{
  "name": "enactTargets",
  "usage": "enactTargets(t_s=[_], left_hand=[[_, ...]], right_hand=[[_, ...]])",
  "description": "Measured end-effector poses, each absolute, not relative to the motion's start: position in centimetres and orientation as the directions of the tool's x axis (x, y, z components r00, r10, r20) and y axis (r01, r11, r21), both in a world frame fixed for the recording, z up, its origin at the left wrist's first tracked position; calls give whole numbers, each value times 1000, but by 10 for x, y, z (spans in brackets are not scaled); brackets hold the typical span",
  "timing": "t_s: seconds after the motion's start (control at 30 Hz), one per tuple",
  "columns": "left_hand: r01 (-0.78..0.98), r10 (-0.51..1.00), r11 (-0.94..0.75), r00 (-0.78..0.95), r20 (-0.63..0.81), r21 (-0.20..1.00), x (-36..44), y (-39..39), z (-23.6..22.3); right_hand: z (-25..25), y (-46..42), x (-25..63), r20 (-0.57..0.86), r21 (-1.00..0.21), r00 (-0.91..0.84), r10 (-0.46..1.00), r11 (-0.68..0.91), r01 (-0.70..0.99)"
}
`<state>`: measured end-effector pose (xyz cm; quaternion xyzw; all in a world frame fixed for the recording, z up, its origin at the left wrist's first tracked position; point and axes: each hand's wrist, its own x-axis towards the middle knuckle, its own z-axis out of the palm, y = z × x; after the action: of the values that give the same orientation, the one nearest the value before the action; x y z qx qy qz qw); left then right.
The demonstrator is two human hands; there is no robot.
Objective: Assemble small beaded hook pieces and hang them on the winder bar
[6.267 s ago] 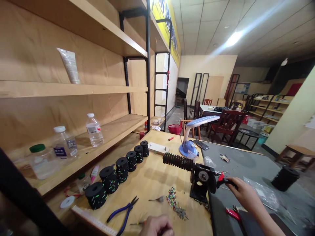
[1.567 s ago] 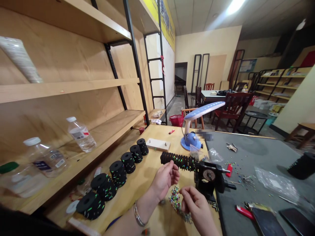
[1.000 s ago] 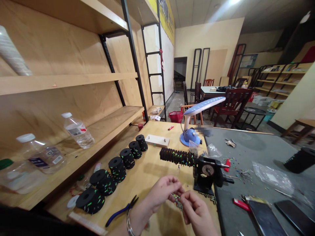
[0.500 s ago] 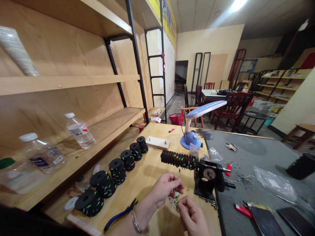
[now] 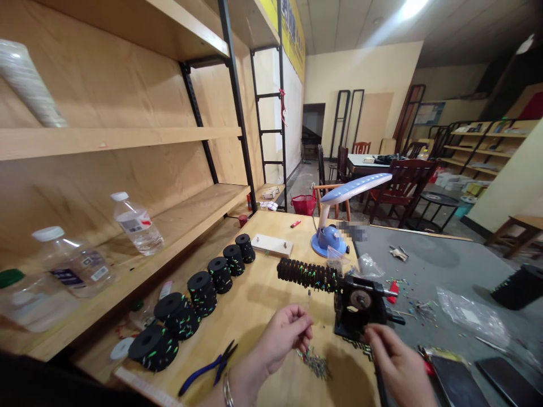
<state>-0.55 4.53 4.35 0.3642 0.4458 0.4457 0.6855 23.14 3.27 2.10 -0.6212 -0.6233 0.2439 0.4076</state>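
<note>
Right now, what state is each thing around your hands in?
Left hand: fingers pinched together, raised above the wooden table.
Right hand: fingers curled, beside the black stand.
Coloured pin pile: loose on the table.
Black coil: held horizontally by the stand, studded with coloured bits.
Blue-handled pliers: lying flat.

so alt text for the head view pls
Two bare hands over a wooden bench: the left hand above a pile of coloured pins, the right hand beside a black clamp holding a ribbed black roll studded with pins.
</note>
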Motion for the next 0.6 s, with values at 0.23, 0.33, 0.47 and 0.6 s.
enactTargets(t_s=[0.23,0.33,0.47,0.6], left_hand=[[-116,982,170,102,-158,979,2,43,37],[-33,992,108,66,-106,994,4,43,34],[97,999,7,37,-11,995,3,44,32],[186,995,-104,9,104,977,0,51,32]], right_hand=[[0,81,327,395,-184,8,919,70,980],[-16,95,333,296,-79,-177,939,209,975],[-21,104,332,293,-44,-268,918,293,955],[-19,102,333,236,-74,-264,935,288,955]])
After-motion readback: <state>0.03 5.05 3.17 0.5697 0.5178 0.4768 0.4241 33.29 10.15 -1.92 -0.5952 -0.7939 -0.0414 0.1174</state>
